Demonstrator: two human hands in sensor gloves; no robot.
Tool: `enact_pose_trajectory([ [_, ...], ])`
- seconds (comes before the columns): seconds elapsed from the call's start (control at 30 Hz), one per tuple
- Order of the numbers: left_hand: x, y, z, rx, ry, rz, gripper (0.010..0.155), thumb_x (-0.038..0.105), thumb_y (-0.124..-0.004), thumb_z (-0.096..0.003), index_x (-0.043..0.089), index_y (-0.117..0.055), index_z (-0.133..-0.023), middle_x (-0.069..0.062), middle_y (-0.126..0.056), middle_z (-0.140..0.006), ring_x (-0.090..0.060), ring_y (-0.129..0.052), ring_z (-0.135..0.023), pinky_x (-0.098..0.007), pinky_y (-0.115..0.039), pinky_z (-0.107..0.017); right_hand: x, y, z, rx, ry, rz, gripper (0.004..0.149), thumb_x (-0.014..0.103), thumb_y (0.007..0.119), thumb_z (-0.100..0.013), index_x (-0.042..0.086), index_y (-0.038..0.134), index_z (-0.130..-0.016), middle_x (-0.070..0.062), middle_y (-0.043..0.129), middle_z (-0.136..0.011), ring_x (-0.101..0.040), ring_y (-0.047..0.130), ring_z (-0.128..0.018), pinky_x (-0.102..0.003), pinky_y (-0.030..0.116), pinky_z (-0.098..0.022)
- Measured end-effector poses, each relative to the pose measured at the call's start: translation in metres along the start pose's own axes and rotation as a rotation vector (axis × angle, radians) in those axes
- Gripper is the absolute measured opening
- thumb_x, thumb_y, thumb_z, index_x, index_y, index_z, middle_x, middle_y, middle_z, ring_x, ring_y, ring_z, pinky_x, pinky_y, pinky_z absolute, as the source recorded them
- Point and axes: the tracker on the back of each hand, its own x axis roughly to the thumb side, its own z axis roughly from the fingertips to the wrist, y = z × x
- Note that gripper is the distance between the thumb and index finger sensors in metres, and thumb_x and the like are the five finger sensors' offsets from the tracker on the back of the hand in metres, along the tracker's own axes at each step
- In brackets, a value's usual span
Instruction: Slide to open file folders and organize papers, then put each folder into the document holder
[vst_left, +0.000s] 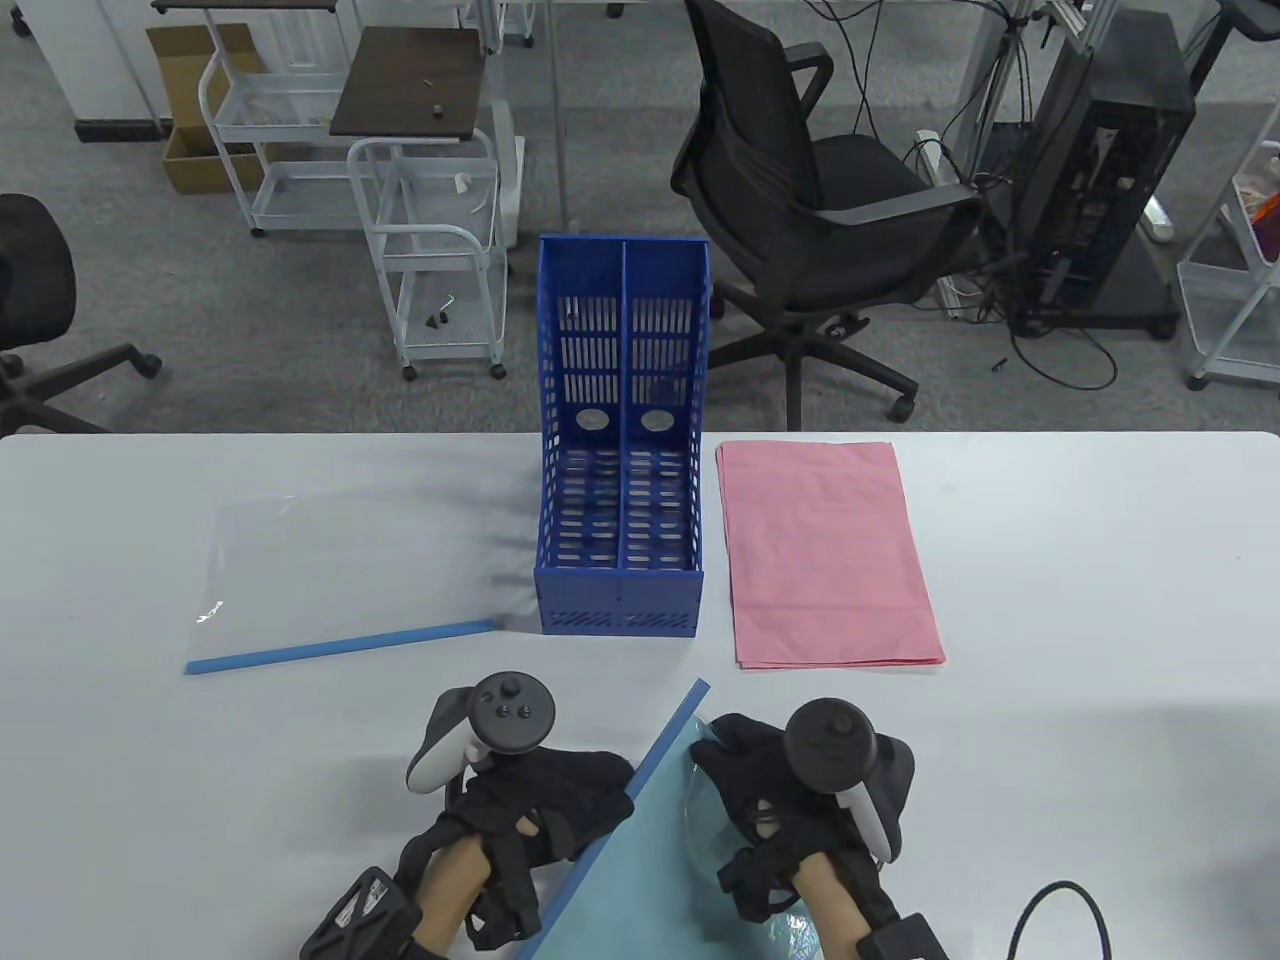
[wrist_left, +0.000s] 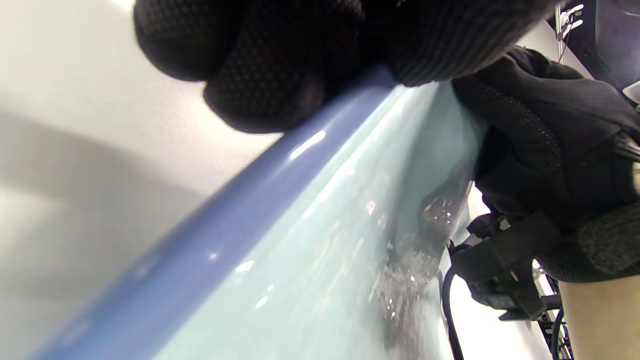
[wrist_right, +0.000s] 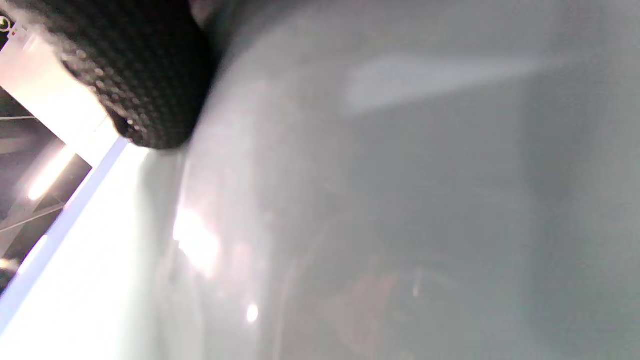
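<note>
- Nearest the camera in the table view, the left hand (vst_left: 540, 800) has its fingers curled round the blue slide bar (vst_left: 640, 780) of a clear folder holding light blue paper (vst_left: 650, 860); the left wrist view shows what the table view hides, gloved fingertips (wrist_left: 260, 95) clamped over the bar's rounded edge.
- Just beside it, the right hand (vst_left: 790, 800) lies on the folder's clear cover; the right wrist view gives only a blur of plastic and one dark finger (wrist_right: 145, 75), so I cannot tell whether it grips or merely presses.
- Farther back on the left lies a second clear folder (vst_left: 340, 560), its blue bar toward the hands.
- At table centre stands the blue document holder (vst_left: 620, 440) with two compartments.
- Right of it, a pink paper stack (vst_left: 825, 550) lies flat.
</note>
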Motion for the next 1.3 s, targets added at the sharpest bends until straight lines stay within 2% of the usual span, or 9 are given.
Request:
enact_pose_trajectory([
  [0.17, -0.002, 0.001, 0.0, -0.037, 0.006, -0.001, 0.047, 0.042, -0.084, -0.0456, 0.022, -0.089, -0.088, -0.008, -0.097, -0.072, -0.02, -0.106, -0.04, -0.044, -0.089, -0.041, -0.002, -0.003, 0.0, -0.022, 0.022, -0.007, 0.039, 0.045, 0.086, -0.033, 0.023, 0.098, -0.063, 0.001, 0.106, -0.042, -0.015, 0.1, -0.025, -0.038, 0.09, -0.036],
  [0.67, -0.004, 0.001, 0.001, -0.033, 0.016, -0.031, 0.047, 0.043, -0.083, -0.0455, 0.024, -0.088, -0.088, -0.007, -0.096, -0.074, -0.02, -0.104, -0.043, -0.045, -0.088, -0.044, -0.004, -0.007, 0.0, -0.041, 0.01, -0.007, 0.039, 0.045, 0.086, -0.033, 0.023, 0.098, -0.064, 0.001, 0.106, -0.043, -0.015, 0.101, -0.026, -0.038, 0.09, -0.036],
  [0.73, -0.005, -0.001, 0.0, -0.062, 0.019, -0.016, 0.048, 0.044, -0.082, -0.0459, 0.025, -0.085, -0.09, -0.005, -0.094, -0.079, -0.022, -0.104, -0.051, -0.046, -0.087, -0.049, -0.002, -0.009, 0.002, -0.058, -0.014, 0.014, 0.039, 0.045, 0.087, -0.033, 0.023, 0.098, -0.064, 0.001, 0.106, -0.043, -0.015, 0.1, -0.026, -0.039, 0.09, -0.037],
  [0.8, -0.008, -0.004, 0.0, -0.129, 0.026, 0.024, 0.061, 0.049, -0.084, -0.0459, 0.024, -0.074, -0.101, -0.006, -0.086, -0.093, -0.027, -0.101, -0.069, -0.048, -0.082, -0.061, 0.001, -0.014, 0.004, -0.083, -0.078, 0.002, 0.04, 0.046, 0.086, -0.033, 0.024, 0.097, -0.064, 0.003, 0.106, -0.044, -0.014, 0.101, -0.027, -0.038, 0.09, -0.037],
  [0.87, -0.012, -0.009, -0.003, -0.188, 0.033, 0.065, 0.07, 0.053, -0.085, -0.0458, 0.023, -0.067, -0.106, -0.008, -0.082, -0.1, -0.03, -0.099, -0.079, -0.048, -0.082, -0.065, 0.004, -0.018, 0.007, -0.11, -0.104, -0.065, 0.039, 0.046, 0.086, -0.034, 0.025, 0.096, -0.065, 0.003, 0.105, -0.045, -0.015, 0.101, -0.028, -0.039, 0.089, -0.038],
  [0.93, -0.016, -0.013, -0.007, -0.231, 0.031, 0.114, 0.071, 0.053, -0.085, -0.046, 0.023, -0.066, -0.108, -0.009, -0.081, -0.103, -0.031, -0.1, -0.082, -0.048, -0.083, -0.066, 0.005, -0.024, 0.011, -0.156, -0.136, -0.109, 0.039, 0.046, 0.086, -0.033, 0.026, 0.096, -0.065, 0.003, 0.105, -0.047, -0.016, 0.101, -0.03, -0.039, 0.089, -0.04],
  [1.07, -0.02, -0.02, -0.012, -0.326, -0.026, 0.251, 0.064, 0.048, -0.084, -0.0487, 0.025, -0.071, -0.107, -0.009, -0.086, -0.102, -0.03, -0.104, -0.081, -0.047, -0.087, -0.063, 0.01, -0.033, 0.021, -0.219, -0.246, -0.172, 0.039, 0.046, 0.087, -0.033, 0.028, 0.096, -0.066, 0.004, 0.105, -0.05, -0.016, 0.1, -0.034, -0.039, 0.087, -0.044],
  [1.2, -0.012, -0.02, -0.01, -0.345, -0.068, 0.243, 0.056, 0.035, -0.079, -0.0518, 0.033, -0.071, -0.107, -0.01, -0.085, -0.103, -0.033, -0.101, -0.085, -0.048, -0.086, -0.064, 0.017, -0.036, 0.027, -0.245, -0.308, -0.165, 0.039, 0.047, 0.086, -0.034, 0.029, 0.094, -0.068, 0.005, 0.104, -0.052, -0.015, 0.1, -0.038, -0.039, 0.087, -0.047],
  [1.3, -0.011, -0.016, -0.007, -0.32, -0.08, 0.245, 0.056, 0.029, -0.077, -0.0525, 0.035, -0.069, -0.108, -0.011, -0.084, -0.104, -0.035, -0.101, -0.085, -0.049, -0.087, -0.064, 0.018, -0.04, 0.029, -0.269, -0.288, -0.14, 0.046, 0.048, 0.085, -0.035, 0.028, 0.088, -0.077, 0.004, 0.102, -0.068, -0.022, 0.101, -0.053, -0.046, 0.082, -0.055],
])
